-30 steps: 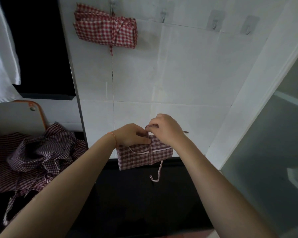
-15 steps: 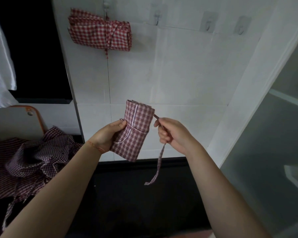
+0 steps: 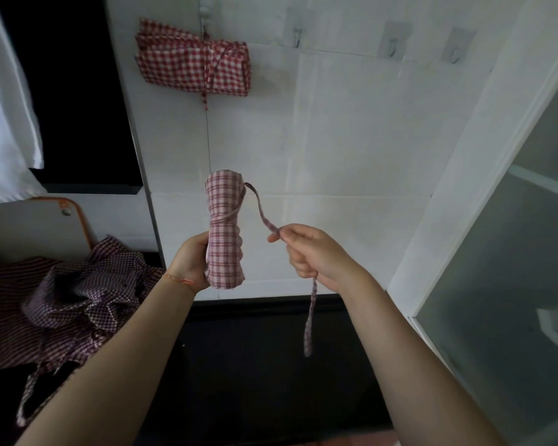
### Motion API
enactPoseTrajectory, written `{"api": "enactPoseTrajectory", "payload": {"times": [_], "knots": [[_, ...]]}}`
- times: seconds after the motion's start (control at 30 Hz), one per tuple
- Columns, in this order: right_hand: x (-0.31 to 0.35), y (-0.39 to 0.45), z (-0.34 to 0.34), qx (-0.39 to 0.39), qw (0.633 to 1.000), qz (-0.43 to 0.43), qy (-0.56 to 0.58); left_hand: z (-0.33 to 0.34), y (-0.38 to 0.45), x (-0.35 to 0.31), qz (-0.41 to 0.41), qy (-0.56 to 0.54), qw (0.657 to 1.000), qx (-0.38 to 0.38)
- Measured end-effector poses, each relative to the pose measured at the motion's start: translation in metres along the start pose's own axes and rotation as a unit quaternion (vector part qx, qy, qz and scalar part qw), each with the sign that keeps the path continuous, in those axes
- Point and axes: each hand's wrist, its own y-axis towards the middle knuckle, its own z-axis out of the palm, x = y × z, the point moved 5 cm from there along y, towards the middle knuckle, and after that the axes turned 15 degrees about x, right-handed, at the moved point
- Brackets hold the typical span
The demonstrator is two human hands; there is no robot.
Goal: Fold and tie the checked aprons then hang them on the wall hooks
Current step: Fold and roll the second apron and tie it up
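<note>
Item in hand: folded checked apron (image 3: 224, 233), rolled into a narrow bundle and standing upright in the air above the back edge of the dark worktop (image 3: 271, 365), its long axis running vertical, upper end pointing toward the wall hooks. The left hand (image 3: 190, 263) is gripping its lower half, fingers curled behind the cloth. A strap is already circling the bundle's waist; its free tie strap (image 3: 261, 214) is leaving the top and looping down to the right hand (image 3: 313, 252), which is pinching it between thumb and forefinger, the loose tail hanging below the fist toward the worktop. Status, judged: folding done, wrapping partly done, knot not yet visible, hanging still to come for this piece. Further out: one red checked apron (image 3: 194, 62), tied, is hanging on the leftmost hook at the upper left of the tiled wall (image 3: 351, 140); three empty wall hooks (image 3: 392, 38) are standing to its right. A heap of unfolded checked aprons (image 3: 78, 291) is lying at the worktop's left end, so more pieces appear to be waiting. A white cloth (image 3: 4, 101) is hanging at far left.
</note>
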Motion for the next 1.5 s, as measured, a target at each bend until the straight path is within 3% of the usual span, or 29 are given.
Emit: {"api": "enactPoseTrajectory", "payload": {"times": [0.1,0.2,0.37,0.53,0.57,0.6,0.63,0.67,0.7,0.77,0.83,0.9,1.03,1.2,1.3,1.4,1.5], "knots": [[-0.009,-0.001,-0.011,-0.065,0.998,-0.001,0.004,0.004,-0.002,-0.004,0.012,-0.023,0.998,0.058],[-0.014,0.0,-0.012,-0.069,0.997,0.002,0.031,0.004,-0.002,-0.001,0.004,-0.011,0.996,0.091],[-0.01,0.004,0.017,0.067,0.996,-0.014,0.061,0.003,0.0,0.002,0.02,-0.017,0.998,0.051],[-0.02,0.006,0.033,0.168,0.98,0.097,-0.048,0.038,-0.009,0.01,-0.075,0.146,0.972,0.166],[-0.021,0.008,0.033,0.146,0.977,0.129,-0.083,0.043,-0.011,0.011,-0.113,0.209,0.951,0.197],[-0.026,0.013,0.027,0.064,0.973,0.167,-0.145,0.048,-0.013,0.013,-0.16,0.272,0.922,0.226],[-0.026,0.006,0.016,-0.088,0.94,0.175,-0.281,0.054,-0.015,0.016,-0.21,0.336,0.885,0.246],[-0.023,0.001,0.008,-0.168,0.887,0.211,-0.375,0.057,-0.016,0.019,-0.259,0.398,0.846,0.241],[-0.023,0.006,0.005,-0.113,0.886,0.225,-0.39,0.058,-0.015,0.022,-0.297,0.463,0.806,0.219],[-0.029,0.018,0.01,0.108,0.939,0.224,-0.238,0.057,-0.008,0.027,-0.324,0.612,0.701,0.169],[-0.021,0.011,0.0,0.138,0.951,0.213,-0.179,0.052,0.001,0.034,-0.312,0.726,0.597,0.139],[-0.016,0.016,-0.007,0.103,0.952,0.199,-0.208,0.042,0.006,0.039,-0.307,0.758,0.566,0.104],[-0.009,0.015,-0.009,0.061,0.947,0.192,-0.248,0.025,0.009,0.034,-0.248,0.748,0.615,0.018],[-0.016,0.013,0.002,0.025,0.965,0.159,-0.207,-0.001,0.008,0.031,-0.133,0.581,0.791,-0.138],[-0.027,0.011,0.01,0.031,0.977,0.142,-0.158,-0.012,0.004,0.03,-0.055,0.412,0.882,-0.225],[-0.041,0.006,0.009,0.044,0.983,0.145,-0.106,-0.016,0.0,0.03,-0.039,0.29,0.928,-0.231],[-0.051,0.003,0.002,0.05,0.986,0.151,-0.052,-0.013,0.002,0.029,-0.027,0.245,0.955,-0.167]]}}
